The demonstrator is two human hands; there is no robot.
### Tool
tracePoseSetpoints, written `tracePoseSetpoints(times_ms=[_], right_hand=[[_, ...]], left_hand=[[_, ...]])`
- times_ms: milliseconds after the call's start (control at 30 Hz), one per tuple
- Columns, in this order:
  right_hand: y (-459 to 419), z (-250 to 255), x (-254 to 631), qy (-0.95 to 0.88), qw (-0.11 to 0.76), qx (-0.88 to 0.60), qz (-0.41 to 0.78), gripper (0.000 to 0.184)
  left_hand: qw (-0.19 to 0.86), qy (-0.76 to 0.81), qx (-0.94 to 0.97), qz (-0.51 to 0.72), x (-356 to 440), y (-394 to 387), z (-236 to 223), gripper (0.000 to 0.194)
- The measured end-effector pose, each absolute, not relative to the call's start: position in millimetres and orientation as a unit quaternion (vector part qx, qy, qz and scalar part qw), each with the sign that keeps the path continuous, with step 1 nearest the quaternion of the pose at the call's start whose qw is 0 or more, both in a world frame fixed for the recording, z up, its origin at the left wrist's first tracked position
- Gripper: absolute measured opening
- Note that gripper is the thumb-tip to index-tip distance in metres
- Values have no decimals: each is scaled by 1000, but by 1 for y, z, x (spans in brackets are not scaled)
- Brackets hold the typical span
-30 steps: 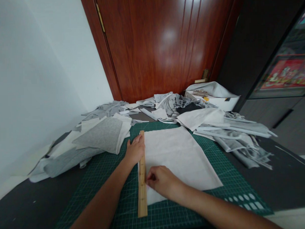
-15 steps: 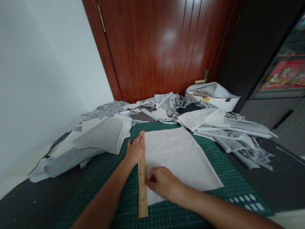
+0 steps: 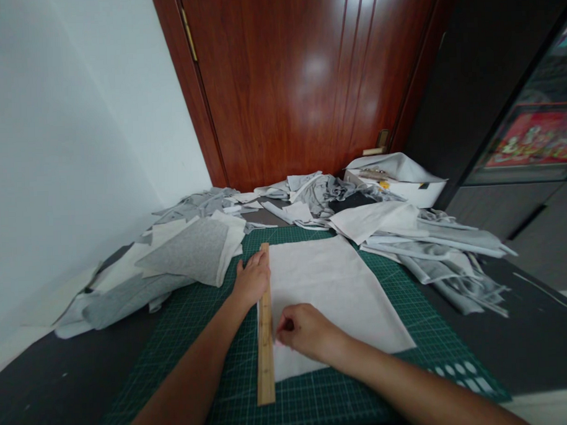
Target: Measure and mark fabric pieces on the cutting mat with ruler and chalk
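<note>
A wooden ruler (image 3: 265,337) lies lengthwise along the left edge of a white fabric piece (image 3: 333,291). Pressing down on the ruler's upper part is my left hand (image 3: 252,280), its fingers stretched and lying flat. My right hand (image 3: 304,331) is closed in a pinch just right of the ruler, over the fabric's lower left part. Whatever sits between its fingertips is too small to make out; a hint of pink shows there. Both ruler and fabric rest on a green gridded cutting mat (image 3: 214,363).
Grey and white fabric pieces (image 3: 187,253) are heaped at the left. More folded cloth (image 3: 433,244) lies at the right, with scraps (image 3: 315,193) along the back. A white box (image 3: 422,192) stands at the back right, before a wooden door (image 3: 288,82). A dark cabinet (image 3: 497,211) borders the right.
My right hand has shifted slightly up and to the right, a little away from the ruler's edge. My left hand, the ruler and the fabric have stayed put.
</note>
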State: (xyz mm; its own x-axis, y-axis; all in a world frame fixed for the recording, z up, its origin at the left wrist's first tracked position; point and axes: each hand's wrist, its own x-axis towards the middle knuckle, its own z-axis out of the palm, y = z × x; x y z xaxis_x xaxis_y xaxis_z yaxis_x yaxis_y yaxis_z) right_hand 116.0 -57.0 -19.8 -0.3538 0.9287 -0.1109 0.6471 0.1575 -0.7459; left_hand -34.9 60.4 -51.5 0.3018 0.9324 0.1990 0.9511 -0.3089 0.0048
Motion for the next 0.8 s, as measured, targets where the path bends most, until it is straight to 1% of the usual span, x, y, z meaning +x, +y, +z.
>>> tracePoseSetpoints(times_ms=[200, 400, 600, 800], right_hand=[[-61, -22, 109, -754, 180, -528, 348, 16], [-61, -24, 109, -769, 192, -525, 311, 18], [-67, -23, 108, -776, 168, -525, 308, 18], [-66, -23, 108, -767, 193, -528, 310, 18]], left_hand=[[59, -583, -806, -86, -35, 60, -52, 49], [63, -581, -806, -94, -35, 62, -55, 48], [70, -574, -810, -97, -37, 65, -59, 48], [67, -579, -807, -89, -37, 65, -59, 49]])
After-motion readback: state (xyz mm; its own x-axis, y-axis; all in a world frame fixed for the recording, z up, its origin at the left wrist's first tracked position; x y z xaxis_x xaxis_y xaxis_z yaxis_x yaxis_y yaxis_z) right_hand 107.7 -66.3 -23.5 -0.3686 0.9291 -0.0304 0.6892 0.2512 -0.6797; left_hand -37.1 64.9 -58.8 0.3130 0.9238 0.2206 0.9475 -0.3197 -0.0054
